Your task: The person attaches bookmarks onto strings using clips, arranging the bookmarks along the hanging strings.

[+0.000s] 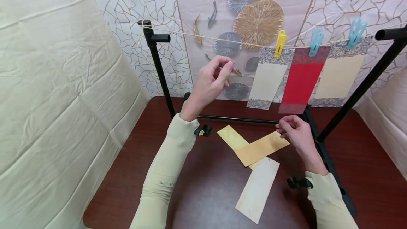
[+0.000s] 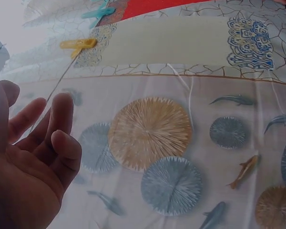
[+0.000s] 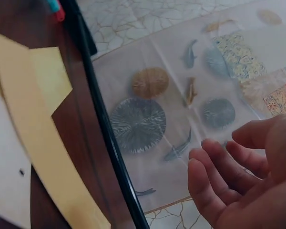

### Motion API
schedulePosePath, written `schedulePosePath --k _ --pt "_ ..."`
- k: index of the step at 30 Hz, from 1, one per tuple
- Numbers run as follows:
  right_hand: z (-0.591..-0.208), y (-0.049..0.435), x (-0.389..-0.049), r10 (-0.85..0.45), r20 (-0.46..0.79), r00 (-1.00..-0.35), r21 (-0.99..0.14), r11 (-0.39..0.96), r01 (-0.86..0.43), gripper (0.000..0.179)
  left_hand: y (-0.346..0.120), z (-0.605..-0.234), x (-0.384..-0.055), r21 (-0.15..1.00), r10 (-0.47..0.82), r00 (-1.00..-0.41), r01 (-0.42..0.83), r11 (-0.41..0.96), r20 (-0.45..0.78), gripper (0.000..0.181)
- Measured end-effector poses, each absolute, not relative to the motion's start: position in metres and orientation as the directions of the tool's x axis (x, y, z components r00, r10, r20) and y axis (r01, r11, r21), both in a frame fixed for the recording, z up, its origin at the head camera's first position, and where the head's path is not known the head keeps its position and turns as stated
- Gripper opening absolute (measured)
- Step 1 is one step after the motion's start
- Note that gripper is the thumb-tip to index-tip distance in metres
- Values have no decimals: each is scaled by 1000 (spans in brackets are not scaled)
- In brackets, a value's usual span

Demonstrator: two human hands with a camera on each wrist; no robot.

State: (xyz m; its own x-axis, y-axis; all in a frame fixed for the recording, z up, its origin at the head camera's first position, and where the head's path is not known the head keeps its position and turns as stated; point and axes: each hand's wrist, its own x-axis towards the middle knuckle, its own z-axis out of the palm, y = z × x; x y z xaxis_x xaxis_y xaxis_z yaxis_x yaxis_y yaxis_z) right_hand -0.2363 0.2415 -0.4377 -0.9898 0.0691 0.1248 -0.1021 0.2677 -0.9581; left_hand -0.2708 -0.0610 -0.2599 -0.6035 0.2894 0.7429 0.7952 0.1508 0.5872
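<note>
My left hand (image 1: 212, 80) is raised just below the string (image 1: 203, 37), its fingers loosely bent with nothing between them. In the left wrist view, too, the left hand (image 2: 38, 157) holds nothing. The right hand (image 1: 295, 133) hovers by the end of an orange paper strip (image 1: 262, 147); the right wrist view shows its bent fingers (image 3: 212, 183) without anything in them. Under the orange strip lies a yellow strip (image 1: 233, 136), and a cream strip (image 1: 259, 188) lies nearer me. From the string hangs a white patterned strip (image 1: 268, 80), clipped by a yellow clothespin (image 1: 279, 43).
Farther right, blue clothespins (image 1: 316, 41) clip a red strip (image 1: 302, 80) and a beige strip (image 1: 338, 77) to the string. Black posts (image 1: 160, 73) of a frame carry the string at both sides. A dark reddish table (image 1: 127, 172) lies beneath, with patterned cloth (image 1: 136, 6) behind.
</note>
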Motion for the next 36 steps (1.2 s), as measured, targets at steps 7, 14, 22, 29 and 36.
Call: schedulePosePath --k 7,14,22,29,36 --pt "-443 248 -225 -42 126 -991 -896 424 -132 36 -79 -283 -272 672 260 -697 716 191 668 21" --pt "-450 250 -219 -129 75 -989 -853 504 -131 34 -97 -310 -271 734 299 -798 600 318 523 22" --pt "-458 254 -210 -171 -24 -985 -814 576 -80 35 -113 -348 -266 771 354 -888 439 461 294 20" --pt "-464 257 -211 -265 -82 -961 -776 622 -105 28 -134 -386 -265 758 333 -923 356 547 193 19" --pt "-466 259 -214 -337 -139 -931 -735 665 -132 21 -154 -409 -264 627 270 -957 273 730 103 18"
